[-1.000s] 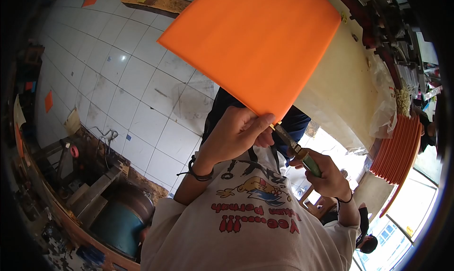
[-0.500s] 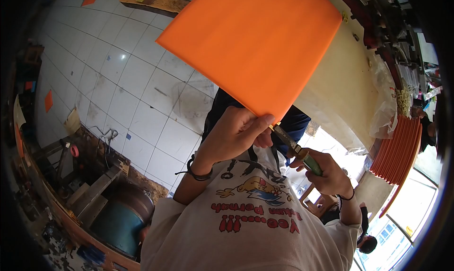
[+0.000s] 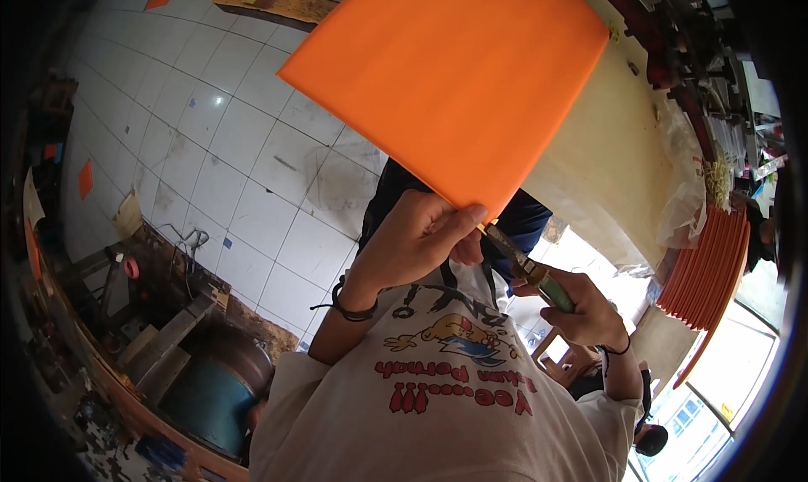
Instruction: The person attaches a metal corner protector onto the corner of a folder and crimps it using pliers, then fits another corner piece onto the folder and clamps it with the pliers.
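Observation:
A large, smooth orange panel (image 3: 454, 87) fills the upper middle of the view, its near corner pointing at my body. My left hand (image 3: 429, 238) is closed on that corner, the thumb pressed on top. A thin yellowish bit shows by the thumb. Wrapped in the fingers of my right hand (image 3: 585, 305) is a hand tool with a green handle and a dark, worn metal front (image 3: 509, 248); whether it is a knife or pliers I cannot tell. Its tip is at the panel corner, beside my left thumb.
A pale work surface (image 3: 606, 137) lies under and right of the panel. Orange-red sheets (image 3: 703, 263) are stacked at the right. White floor tiles (image 3: 252, 171) spread left, with a blue-green drum-like machine part (image 3: 215, 402) at lower left. A person (image 3: 652, 438) is at lower right.
Both hands keep almost the same place at the panel corner. The tool's front has shifted very slightly; the panel has not visibly moved.

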Demonstrator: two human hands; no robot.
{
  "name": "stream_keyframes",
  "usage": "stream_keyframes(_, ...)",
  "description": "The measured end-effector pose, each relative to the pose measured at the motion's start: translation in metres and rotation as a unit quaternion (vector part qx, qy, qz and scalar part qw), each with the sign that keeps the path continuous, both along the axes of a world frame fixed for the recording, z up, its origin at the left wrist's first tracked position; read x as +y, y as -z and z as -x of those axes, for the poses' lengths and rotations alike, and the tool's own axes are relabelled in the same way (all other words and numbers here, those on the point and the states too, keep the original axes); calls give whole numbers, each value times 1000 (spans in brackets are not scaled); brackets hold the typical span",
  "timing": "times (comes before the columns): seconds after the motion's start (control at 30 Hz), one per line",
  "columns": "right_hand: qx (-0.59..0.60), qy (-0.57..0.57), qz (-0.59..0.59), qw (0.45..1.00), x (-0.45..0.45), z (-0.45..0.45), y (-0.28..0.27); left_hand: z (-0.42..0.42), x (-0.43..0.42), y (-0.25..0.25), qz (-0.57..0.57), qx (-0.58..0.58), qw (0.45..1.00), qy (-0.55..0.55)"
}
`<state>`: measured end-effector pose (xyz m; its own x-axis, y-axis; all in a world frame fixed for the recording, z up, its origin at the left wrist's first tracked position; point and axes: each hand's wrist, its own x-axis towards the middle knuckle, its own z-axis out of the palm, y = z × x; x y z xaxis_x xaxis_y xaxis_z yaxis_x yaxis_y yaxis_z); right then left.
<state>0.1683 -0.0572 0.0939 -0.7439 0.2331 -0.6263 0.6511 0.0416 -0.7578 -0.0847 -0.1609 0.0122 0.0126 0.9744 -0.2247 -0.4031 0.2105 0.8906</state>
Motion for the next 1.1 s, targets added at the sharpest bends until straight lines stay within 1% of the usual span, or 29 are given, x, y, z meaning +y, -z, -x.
stream_keyframes(0.07,14,-6,-17,1000,0,2,0,3,0,0,9,0,1000,19)
stream_keyframes(0.17,46,-5,-29,999,0,-1,5,3,0,-3,14,4,1000,20)
stream_keyframes(0.27,44,-32,-15,998,6,-3,7,-1,0,-1,2,-5,1000,-9)
stream_keyframes(0.37,-6,-28,-1,1000,9,-4,7,-1,0,0,-1,-7,1000,-7)
stream_keyframes(0.47,7,52,-32,998,2,7,1,-1,-1,-1,4,-3,1000,-9)
stream_keyframes(0.57,-24,-21,-50,998,7,7,2,-1,0,0,-3,2,1000,-12)
stream_keyframes(0.67,-60,-18,-34,997,7,13,0,-1,0,-1,-1,4,1000,-14)
stream_keyframes(0.77,-51,-25,-57,997,7,13,1,-1,0,-1,-16,8,1000,-18)
stream_keyframes(0.87,-67,-36,-41,996,9,15,0,0,1,-2,-15,6,1000,-16)
stream_keyframes(0.97,-79,-48,-52,994,11,16,-1,0,1,2,-12,8,1000,-12)
stream_keyframes(1.1,-58,-37,-50,996,10,11,8,-2,0,8,-34,0,999,-28)
